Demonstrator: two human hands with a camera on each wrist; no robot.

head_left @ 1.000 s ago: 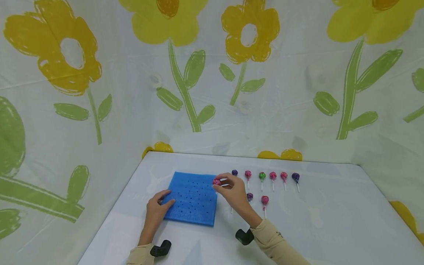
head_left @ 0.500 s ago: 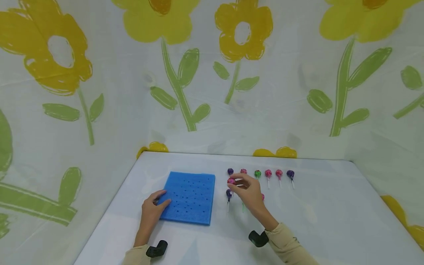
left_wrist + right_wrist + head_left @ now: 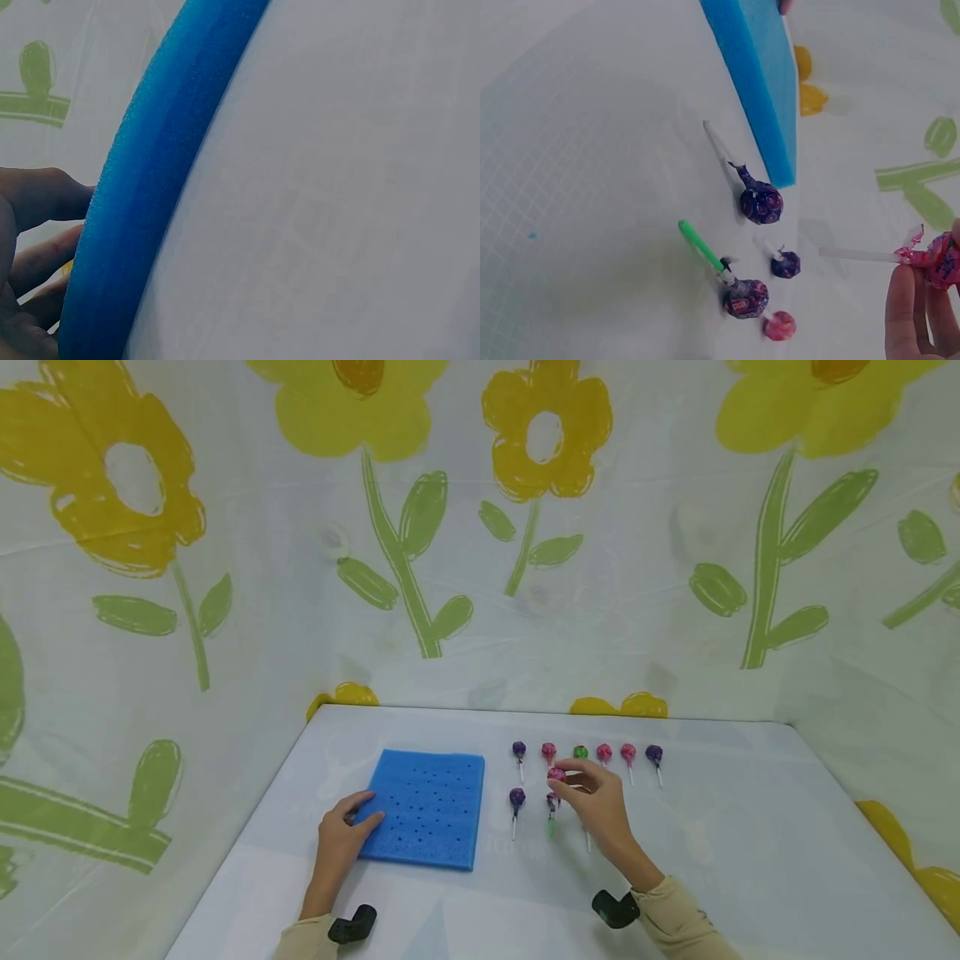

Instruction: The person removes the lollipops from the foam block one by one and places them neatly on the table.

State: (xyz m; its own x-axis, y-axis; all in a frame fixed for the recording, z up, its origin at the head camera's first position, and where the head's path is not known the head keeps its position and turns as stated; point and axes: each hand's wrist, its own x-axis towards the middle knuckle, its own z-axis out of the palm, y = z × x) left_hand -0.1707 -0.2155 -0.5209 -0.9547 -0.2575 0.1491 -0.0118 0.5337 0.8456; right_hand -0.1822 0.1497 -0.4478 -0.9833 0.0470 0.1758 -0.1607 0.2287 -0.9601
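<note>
My left hand (image 3: 341, 839) rests at the left edge of a blue foam board (image 3: 431, 810) dotted with rows of small holes. Its thumb and fingers are spread apart and touch the board, as the left wrist view also shows at the side edge (image 3: 139, 195). Above the table, right of the board, my right hand (image 3: 603, 806) pinches a pink-wrapped lollipop (image 3: 939, 262) by its candy head. The white stick points away from the fingers. Below it lie a purple lollipop (image 3: 517, 797) and a dark-wrapped one (image 3: 746, 298) with a green stick.
Along the back, a row of lollipops lies on the white table (image 3: 750, 843): purple (image 3: 519, 748), pink (image 3: 549, 750), green (image 3: 581, 752), more pink ones, and purple (image 3: 654, 752). A flower-printed sheet (image 3: 637, 635) stands behind the table.
My right hand has moved right, away from the board's right edge to over the front row of lollipops, still pinching the pink one. The left hand stays on the board; the view shifts slightly.
</note>
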